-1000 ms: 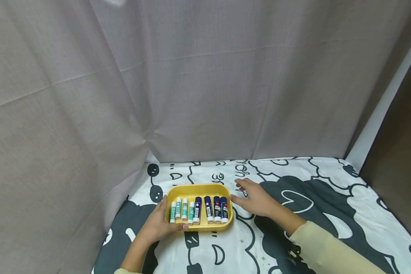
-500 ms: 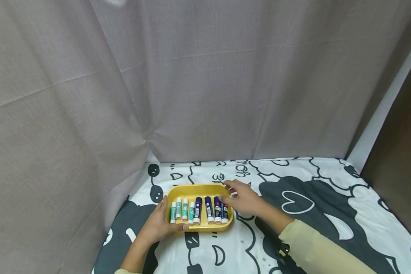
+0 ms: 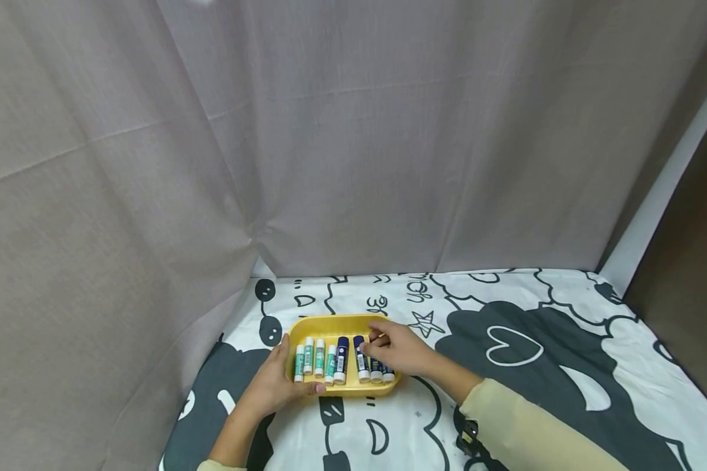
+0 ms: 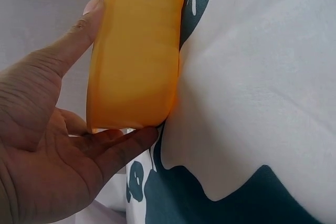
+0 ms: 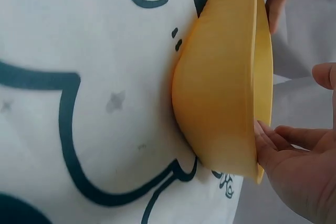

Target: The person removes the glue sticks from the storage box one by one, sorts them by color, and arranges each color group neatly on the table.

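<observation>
A yellow plastic tray (image 3: 332, 324) lies on the cloth, and my left hand (image 3: 273, 386) grips its left end. In the left wrist view the thumb rests on the rim of the tray (image 4: 136, 51) and the fingers lie round its end. Several green-and-white glue sticks (image 3: 319, 360) fill the tray's left part. To their right lie dark blue glue sticks with white ends; one (image 3: 341, 363) stands apart from another (image 3: 362, 367) by a gap. My right hand (image 3: 403, 353) hovers over the right end, thumb beside that second blue stick, thumb and fingers apart, partly covering the rightmost sticks.
The tray stands on a white cloth (image 3: 383, 418) with dark grey cartoon prints. A grey curtain (image 3: 353, 163) hangs behind and to the left. On the right rises a brown panel (image 3: 683, 275).
My right hand has moved left, from beside the tray to over the dark blue glue sticks. My left hand stays on the tray's end, and the sticks look unmoved.
</observation>
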`<state>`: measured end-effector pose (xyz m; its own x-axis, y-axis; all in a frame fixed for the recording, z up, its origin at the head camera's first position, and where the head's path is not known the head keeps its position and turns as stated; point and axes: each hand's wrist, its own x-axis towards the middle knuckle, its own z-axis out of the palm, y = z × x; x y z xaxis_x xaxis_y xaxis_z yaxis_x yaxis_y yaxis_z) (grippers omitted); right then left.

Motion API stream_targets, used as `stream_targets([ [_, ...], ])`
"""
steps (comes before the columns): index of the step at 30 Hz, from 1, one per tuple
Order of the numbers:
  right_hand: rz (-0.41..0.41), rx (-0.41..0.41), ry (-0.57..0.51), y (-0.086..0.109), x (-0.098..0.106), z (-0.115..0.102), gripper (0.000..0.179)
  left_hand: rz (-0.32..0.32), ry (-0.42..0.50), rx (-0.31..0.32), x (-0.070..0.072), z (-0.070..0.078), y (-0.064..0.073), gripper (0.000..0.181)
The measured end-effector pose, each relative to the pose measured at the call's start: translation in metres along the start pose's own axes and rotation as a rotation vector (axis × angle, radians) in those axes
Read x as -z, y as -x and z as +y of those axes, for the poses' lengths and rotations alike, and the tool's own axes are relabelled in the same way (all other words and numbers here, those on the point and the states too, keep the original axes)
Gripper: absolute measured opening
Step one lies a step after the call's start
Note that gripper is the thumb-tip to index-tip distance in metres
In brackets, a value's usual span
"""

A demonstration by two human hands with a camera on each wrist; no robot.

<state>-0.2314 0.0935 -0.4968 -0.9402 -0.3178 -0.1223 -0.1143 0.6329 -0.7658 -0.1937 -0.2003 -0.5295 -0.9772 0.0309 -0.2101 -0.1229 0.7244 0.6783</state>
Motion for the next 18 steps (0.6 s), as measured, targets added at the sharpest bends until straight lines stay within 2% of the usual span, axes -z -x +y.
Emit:
stream_targets([
  [4,-0.015,0.007,-0.026,-0.002,-0.008,-0.002,0.062,-0.001,0.006,0.000,0.000,0.001,0.000,0.152],
  [8,-0.069,0.039,-0.046,-0.004,-0.018,-0.005,0.059,-0.002,0.005,-0.003,0.001,0.002,0.000,0.151],
  [12,-0.117,0.067,-0.051,-0.006,-0.028,-0.009,0.046,-0.007,0.008,0.003,0.002,0.005,0.001,0.149],
  [15,-0.107,0.030,-0.041,-0.008,-0.033,-0.014,0.044,-0.009,0.001,0.003,0.002,0.007,0.002,0.148],
  [18,-0.090,-0.062,-0.057,-0.009,-0.036,-0.022,0.055,-0.013,0.003,0.015,0.002,0.007,0.001,0.148],
])
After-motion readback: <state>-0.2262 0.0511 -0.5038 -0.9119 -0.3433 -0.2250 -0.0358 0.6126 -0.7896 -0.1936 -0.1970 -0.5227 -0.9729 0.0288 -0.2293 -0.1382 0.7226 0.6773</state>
